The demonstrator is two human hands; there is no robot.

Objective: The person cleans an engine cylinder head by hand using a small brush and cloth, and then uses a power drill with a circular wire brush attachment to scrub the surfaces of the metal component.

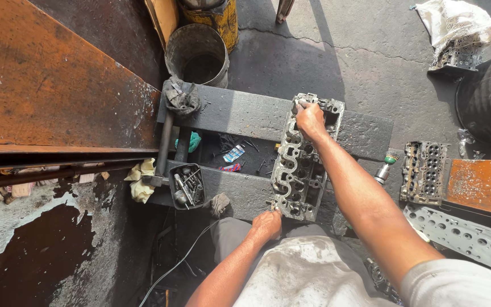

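Nearest the camera, the person's left hand (267,223) closes its fingers on the near end of a grey metal cylinder head (305,159). Just left, a small black tray (187,186) holds bolts and sockets. Both rest on a dark, greasy workbench (245,116) above stained concrete. Farther off, the right hand (310,120) grips the head's far end, and an empty metal bucket (197,54) stands beyond.
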